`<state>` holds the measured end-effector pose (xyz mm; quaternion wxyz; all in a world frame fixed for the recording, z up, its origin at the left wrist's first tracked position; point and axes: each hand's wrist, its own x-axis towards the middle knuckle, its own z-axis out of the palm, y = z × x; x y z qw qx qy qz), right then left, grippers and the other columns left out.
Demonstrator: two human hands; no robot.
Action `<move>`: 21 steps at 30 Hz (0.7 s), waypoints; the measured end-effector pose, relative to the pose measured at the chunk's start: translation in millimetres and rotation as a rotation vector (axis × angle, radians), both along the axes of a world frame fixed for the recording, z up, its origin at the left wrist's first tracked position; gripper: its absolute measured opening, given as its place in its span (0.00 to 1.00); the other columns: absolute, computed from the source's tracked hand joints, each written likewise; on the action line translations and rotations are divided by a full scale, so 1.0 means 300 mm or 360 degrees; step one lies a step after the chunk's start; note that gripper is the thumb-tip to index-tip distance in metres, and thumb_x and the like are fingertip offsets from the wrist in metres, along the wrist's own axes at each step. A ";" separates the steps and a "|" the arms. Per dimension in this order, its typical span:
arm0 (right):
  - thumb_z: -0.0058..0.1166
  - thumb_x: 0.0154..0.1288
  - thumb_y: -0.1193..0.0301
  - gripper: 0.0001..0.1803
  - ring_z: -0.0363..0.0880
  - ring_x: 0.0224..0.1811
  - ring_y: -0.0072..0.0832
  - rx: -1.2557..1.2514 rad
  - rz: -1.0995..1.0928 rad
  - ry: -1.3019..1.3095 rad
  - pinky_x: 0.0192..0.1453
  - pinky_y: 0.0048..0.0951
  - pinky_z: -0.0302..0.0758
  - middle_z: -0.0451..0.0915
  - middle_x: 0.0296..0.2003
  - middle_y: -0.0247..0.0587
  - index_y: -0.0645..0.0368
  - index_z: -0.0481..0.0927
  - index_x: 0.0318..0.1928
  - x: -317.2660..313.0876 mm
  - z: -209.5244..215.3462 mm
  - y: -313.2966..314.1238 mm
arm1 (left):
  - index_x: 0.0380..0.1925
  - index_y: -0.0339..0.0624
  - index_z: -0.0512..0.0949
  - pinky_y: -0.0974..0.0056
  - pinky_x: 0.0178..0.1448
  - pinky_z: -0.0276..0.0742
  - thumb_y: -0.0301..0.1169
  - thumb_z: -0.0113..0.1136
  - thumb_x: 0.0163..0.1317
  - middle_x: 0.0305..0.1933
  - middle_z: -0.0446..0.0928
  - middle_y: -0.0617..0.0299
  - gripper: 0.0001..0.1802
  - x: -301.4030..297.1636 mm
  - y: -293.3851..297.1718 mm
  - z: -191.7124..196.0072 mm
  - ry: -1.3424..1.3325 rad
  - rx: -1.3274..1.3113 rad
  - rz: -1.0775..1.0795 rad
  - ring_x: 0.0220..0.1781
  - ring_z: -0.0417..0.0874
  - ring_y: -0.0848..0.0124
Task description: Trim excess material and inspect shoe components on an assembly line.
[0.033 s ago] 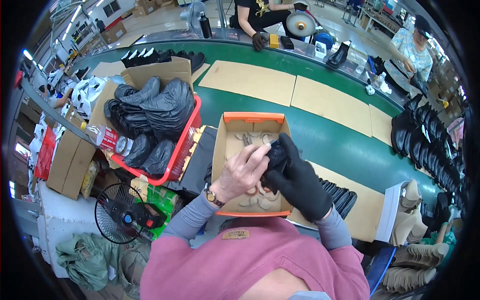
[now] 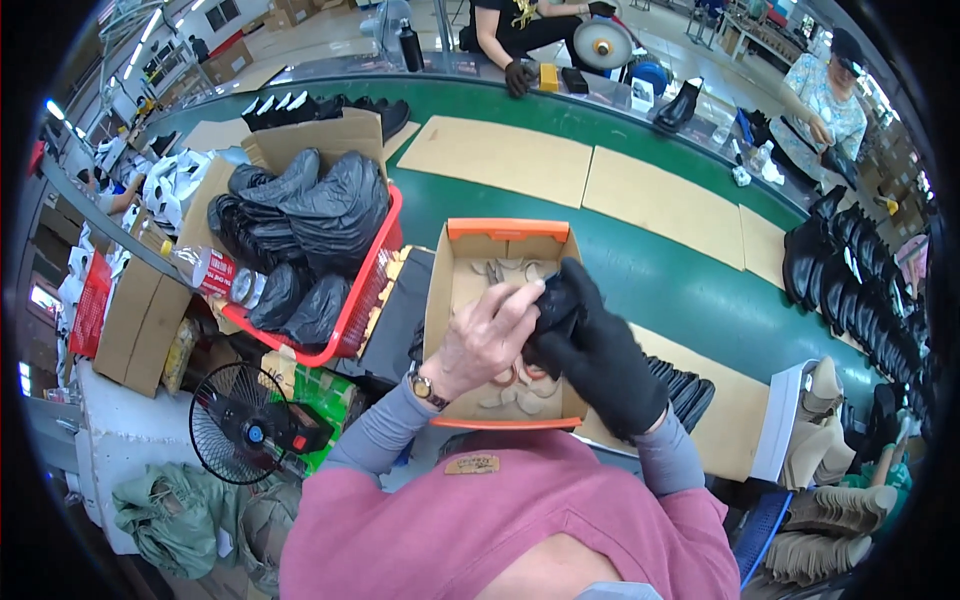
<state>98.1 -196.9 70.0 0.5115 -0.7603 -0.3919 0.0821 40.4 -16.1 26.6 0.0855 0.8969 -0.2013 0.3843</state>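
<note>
My left hand (image 2: 488, 335), bare with a wristwatch, pinches the edge of a black shoe piece (image 2: 557, 303). My right hand (image 2: 608, 365), in a black glove, is wrapped round the same piece from the right. Both hands hold it above an open cardboard box (image 2: 436, 300) with an orange rim. Inside the box lie several pale curved scraps (image 2: 530, 402). A grey metal tip (image 2: 492, 272) and orange rings, like scissors, show there too, partly hidden by my left hand. The exact form of the black piece is covered by my fingers.
Left of the box, a red basket (image 2: 385, 262) holds black shoe pieces. A small fan (image 2: 245, 425) stands lower left. Cardboard sheets (image 2: 500, 160) lie on the green conveyor (image 2: 690, 310). Stacked black pieces (image 2: 685, 390) rest at right. Other people work beyond the belt.
The view has shifted very slightly. Both hands keep hold of the black shoe piece, with hardly any change in their grip.
</note>
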 end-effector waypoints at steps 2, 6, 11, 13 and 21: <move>0.55 0.64 0.76 0.34 0.84 0.38 0.47 0.0121 -0.0129 0.0067 0.41 0.37 0.78 0.80 0.40 0.59 0.65 0.57 0.68 0.009 -0.021 -0.001 | 0.34 0.33 0.76 0.59 0.43 0.80 0.18 0.63 0.51 0.56 0.72 0.48 0.10 0.012 -0.009 0.035 0.0021 -0.0290 -0.0126 0.49 0.80 0.55; 0.58 0.63 0.74 0.32 0.83 0.41 0.47 0.0076 -0.0195 0.0002 0.42 0.38 0.78 0.79 0.43 0.56 0.63 0.62 0.65 0.033 -0.041 0.012 | 0.34 0.35 0.72 0.59 0.49 0.78 0.20 0.60 0.57 0.57 0.70 0.49 0.07 0.017 -0.027 0.069 0.0298 -0.0888 -0.0281 0.52 0.77 0.53; 0.62 0.58 0.75 0.30 0.82 0.45 0.44 0.0238 -0.0209 -0.0422 0.43 0.39 0.78 0.78 0.46 0.53 0.59 0.69 0.61 0.018 0.003 0.041 | 0.38 0.36 0.71 0.65 0.49 0.76 0.23 0.55 0.66 0.58 0.70 0.50 0.04 0.027 -0.012 0.062 0.0452 -0.1498 -0.0246 0.49 0.79 0.62; 0.66 0.55 0.74 0.26 0.81 0.45 0.43 0.0046 -0.0271 -0.0653 0.43 0.36 0.78 0.77 0.46 0.50 0.58 0.74 0.56 0.015 0.012 0.047 | 0.40 0.37 0.71 0.65 0.51 0.76 0.24 0.58 0.64 0.58 0.70 0.51 0.08 0.020 -0.012 0.054 0.0494 -0.1547 -0.0271 0.49 0.79 0.62; 0.59 0.55 0.81 0.15 0.79 0.47 0.27 0.0637 -0.0073 0.0363 0.50 0.26 0.75 0.76 0.49 0.42 0.63 0.78 0.45 0.075 -0.071 0.011 | 0.70 0.44 0.57 0.57 0.61 0.75 0.18 0.68 0.49 0.68 0.66 0.45 0.47 -0.017 0.028 0.043 0.0934 -0.1203 -0.0609 0.64 0.74 0.51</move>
